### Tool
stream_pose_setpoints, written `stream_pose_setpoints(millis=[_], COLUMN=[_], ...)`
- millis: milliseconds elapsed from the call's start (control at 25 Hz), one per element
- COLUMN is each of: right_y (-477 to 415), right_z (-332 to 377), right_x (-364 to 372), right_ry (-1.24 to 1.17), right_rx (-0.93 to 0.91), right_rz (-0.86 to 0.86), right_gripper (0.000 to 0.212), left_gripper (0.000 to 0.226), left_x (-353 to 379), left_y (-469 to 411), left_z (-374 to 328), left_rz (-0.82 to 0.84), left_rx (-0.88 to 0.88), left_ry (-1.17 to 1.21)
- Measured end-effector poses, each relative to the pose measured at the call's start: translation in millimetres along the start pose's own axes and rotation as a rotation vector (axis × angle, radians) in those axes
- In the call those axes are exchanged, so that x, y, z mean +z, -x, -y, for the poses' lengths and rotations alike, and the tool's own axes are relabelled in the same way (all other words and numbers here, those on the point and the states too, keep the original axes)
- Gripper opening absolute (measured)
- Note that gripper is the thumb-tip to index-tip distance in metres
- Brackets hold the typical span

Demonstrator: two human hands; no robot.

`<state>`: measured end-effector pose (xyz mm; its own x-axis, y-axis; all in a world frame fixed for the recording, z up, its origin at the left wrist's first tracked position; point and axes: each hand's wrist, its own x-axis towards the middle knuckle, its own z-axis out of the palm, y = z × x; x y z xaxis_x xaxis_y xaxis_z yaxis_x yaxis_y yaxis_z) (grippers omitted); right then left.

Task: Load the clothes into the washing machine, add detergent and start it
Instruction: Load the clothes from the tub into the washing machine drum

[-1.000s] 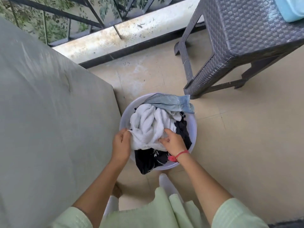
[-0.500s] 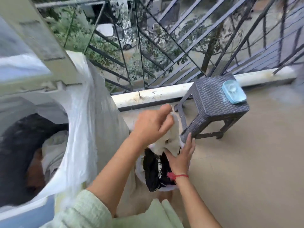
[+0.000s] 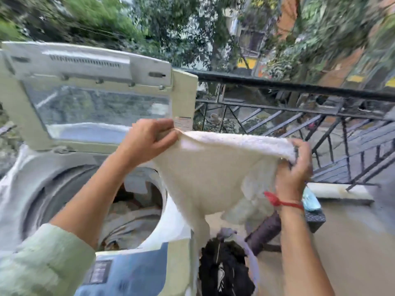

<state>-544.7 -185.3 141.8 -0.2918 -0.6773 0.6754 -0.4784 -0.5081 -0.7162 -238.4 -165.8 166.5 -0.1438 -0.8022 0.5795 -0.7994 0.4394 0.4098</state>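
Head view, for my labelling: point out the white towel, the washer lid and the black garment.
white towel [image 3: 213, 171], head view, middle of the hanging cloth.
washer lid [image 3: 96, 107], head view, its clear window.
black garment [image 3: 226, 268], head view, its bunched middle.

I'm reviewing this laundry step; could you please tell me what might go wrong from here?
The white towel, stretched between left hand and right hand, hangs right of the drum opening, above the basin: its low corner could catch on the washing machine's rim or fall outside. The open lid behind might get knocked.
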Motion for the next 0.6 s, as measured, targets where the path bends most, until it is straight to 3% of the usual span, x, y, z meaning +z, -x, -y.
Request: stream_pose_setpoints(millis=[120,240,360,440,520,600], right_y=[-6,23,49,70,87,90], right_z=[43,77,105,118,119,122], right_x=[41,85,132,163,188,204], right_ry=[0.099,0.198,0.331,0.525,0.619,0.552], right_rx=[-0.166,-0.226,-0.295,-0.360,-0.409,-0.415], right_rz=[0.229,0.388,0.554,0.727,0.748,0.606], right_gripper=[0.019,0.020,0.056,0.071,0.062,0.049], left_gripper=[0.046,0.037,0.004,0.017,0.020,0.023], left_x=[-45,-80,-132,-161,-180,-189], left_y=[42,78,92,90,85,84], left_z=[44,92,140,158,168,176], left_rz=[0.193,0.388,0.128,-0.094,-0.288,-0.369], left_rx=[0.027,-0.240,-0.454,-0.506,-0.503,-0.480], left_ry=[-0.325,-0.584,-0.454,-0.383,-0.356,-0.461])
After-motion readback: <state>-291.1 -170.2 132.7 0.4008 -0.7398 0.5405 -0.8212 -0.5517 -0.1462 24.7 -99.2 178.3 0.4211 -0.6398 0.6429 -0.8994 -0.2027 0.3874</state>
